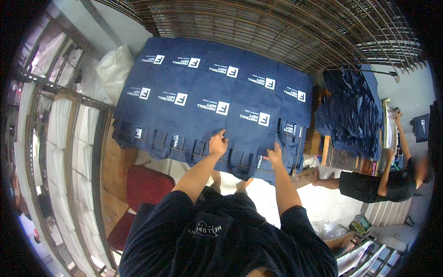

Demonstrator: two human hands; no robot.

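Observation:
Navy blue fabric tote bags [184,120] with white printed marks lie flat in overlapping rows in front of me. Their handles and near edges hang toward me. My left hand [218,144] is closed, thumb and forefinger at the near left corner of one tote bag [249,131] in the nearest full row. At that bag's near right corner, my right hand [275,155] is closed in a similar pinch. The fingertips' undersides are hidden. Below both hands, more bag edges and handle loops [240,171] show.
Stacked wire racks [277,21] stand beyond the bags. A dark red chair [146,187] is at my left, near shelving with white sheets [60,124]. Clear plastic wrap [115,69] lies far left. At right, a person [383,182] works near a navy fabric pile [346,115].

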